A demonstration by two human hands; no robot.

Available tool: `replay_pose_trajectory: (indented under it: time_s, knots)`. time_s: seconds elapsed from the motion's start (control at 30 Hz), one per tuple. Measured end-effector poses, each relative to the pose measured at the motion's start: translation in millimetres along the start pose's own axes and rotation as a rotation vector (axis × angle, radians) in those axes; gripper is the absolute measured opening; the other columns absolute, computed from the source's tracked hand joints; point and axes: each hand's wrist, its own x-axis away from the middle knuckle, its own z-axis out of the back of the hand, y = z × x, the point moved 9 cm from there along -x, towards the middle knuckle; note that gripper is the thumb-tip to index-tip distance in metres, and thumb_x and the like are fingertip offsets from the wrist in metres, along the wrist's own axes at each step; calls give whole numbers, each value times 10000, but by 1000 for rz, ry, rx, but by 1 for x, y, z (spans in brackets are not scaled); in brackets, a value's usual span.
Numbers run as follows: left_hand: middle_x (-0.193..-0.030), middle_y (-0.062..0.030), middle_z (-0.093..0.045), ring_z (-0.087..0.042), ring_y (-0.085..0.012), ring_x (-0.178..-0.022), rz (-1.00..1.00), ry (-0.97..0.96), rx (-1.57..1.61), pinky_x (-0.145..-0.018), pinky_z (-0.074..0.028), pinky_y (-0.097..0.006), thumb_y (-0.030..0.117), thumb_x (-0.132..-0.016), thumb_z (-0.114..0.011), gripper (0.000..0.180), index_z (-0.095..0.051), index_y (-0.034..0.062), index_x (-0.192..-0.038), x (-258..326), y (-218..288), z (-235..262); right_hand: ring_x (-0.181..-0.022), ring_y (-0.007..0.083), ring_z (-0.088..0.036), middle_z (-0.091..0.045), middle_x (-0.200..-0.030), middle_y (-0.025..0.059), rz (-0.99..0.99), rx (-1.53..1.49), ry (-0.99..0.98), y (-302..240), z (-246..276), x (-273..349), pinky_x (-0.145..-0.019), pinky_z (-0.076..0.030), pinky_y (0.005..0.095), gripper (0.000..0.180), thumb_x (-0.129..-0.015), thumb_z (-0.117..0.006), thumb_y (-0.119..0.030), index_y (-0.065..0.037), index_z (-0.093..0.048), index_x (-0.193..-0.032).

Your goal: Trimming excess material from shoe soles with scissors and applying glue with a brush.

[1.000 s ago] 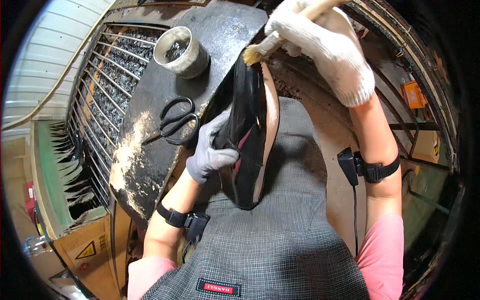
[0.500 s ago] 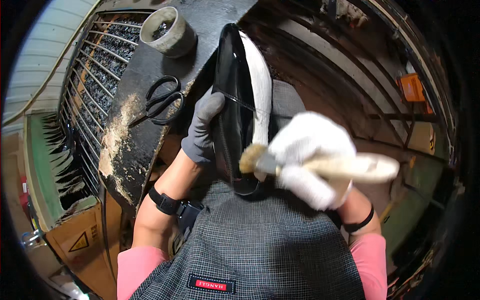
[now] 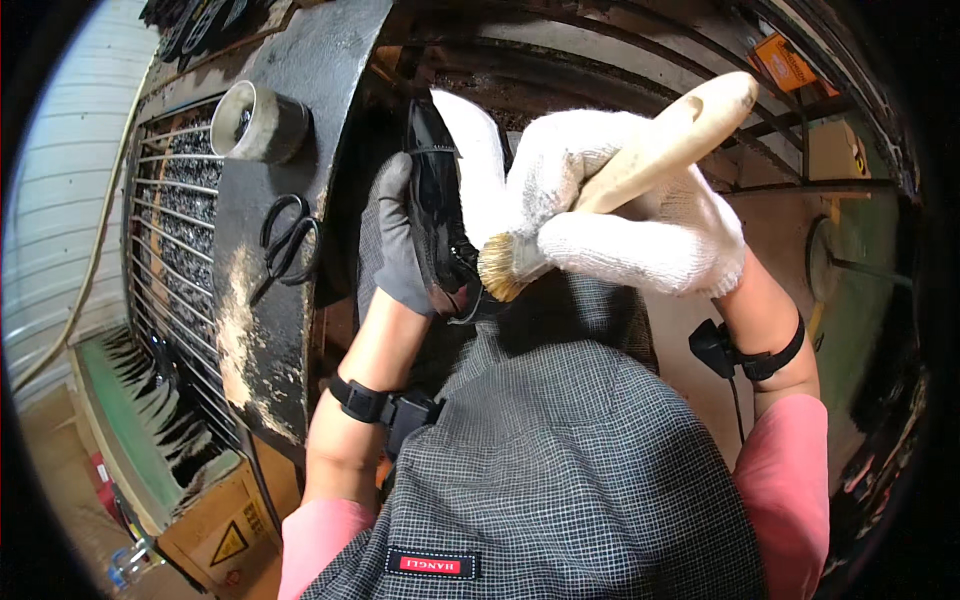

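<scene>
A glossy black shoe point(image 3: 432, 205) with a white sole point(image 3: 470, 145) is turned on its side above my lap, its toe pointing away. My left hand point(image 3: 393, 240), in a grey glove, grips the shoe along its left side. My right hand point(image 3: 625, 215), in a white knitted glove, is closed around a brush point(image 3: 690, 130) with a thick pale handle. The handle points up and right, and its tan bristles are at the sole's near end, by the heel. Whether they touch it, I cannot tell. The right glove hides part of the sole's right side.
On the dark worktop point(image 3: 275, 190) at left stand a grimy cup point(image 3: 275, 128) with dark contents and black-handled scissors point(image 3: 290, 240). Metal bars over dark granules point(image 3: 175, 200) lie beyond. A dark rack point(image 3: 600, 55) runs along the far side. An orange box point(image 3: 783, 62) sits far right.
My view has shifted. The shoe's toe has tilted down and away, and more of the white sole faces my right hand. The brush handle has swung upward, with its bristles still near the heel.
</scene>
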Motion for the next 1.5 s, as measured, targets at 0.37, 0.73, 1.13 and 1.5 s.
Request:
replay_pose_trajectory:
  time_s: [0.37, 0.73, 1.13, 1.5]
  knots:
    - [-1415, -124, -540, -545, -230, -1299, -68, -335, -232, -1117, -433, -337, 156, -1046, -553, 478, -421, -2, -1477, 9, -7, -24, -823, 164, -672, -685, -868, 76, -33, -106, -54, 11, 13, -24, -775, -538, 303, 147, -910, -726, -130, -17, -639, -878]
    - [-1431, -155, -596, -617, -262, -1276, -81, -95, -592, -1146, -472, -400, 452, -775, -885, 935, -479, 11, -1492, 14, 18, 4, -655, 69, -595, -732, -866, 30, -272, 107, 391, 78, 117, -64, -595, -499, 233, 188, -978, -710, -223, -41, -693, -1020]
    - [-1138, -75, -709, -715, -186, -956, 26, 122, -938, -887, -589, -346, 135, -883, -814, 541, -569, 18, -1350, -150, 62, -15, -503, 18, -434, -580, -736, -80, -37, -318, 886, 73, 291, -82, -422, -338, 198, 271, -988, -702, -217, -127, -686, -1243]
    - [-1600, -228, -398, -442, -449, -1425, -473, 639, -2687, -1069, -455, -602, 354, -929, -698, 597, -532, 234, -1490, -327, 156, -61, -471, -8, -320, -449, -716, -82, -129, -52, 934, 66, 282, -70, -393, -237, 188, 173, -1071, -575, -224, -87, -653, -1141]
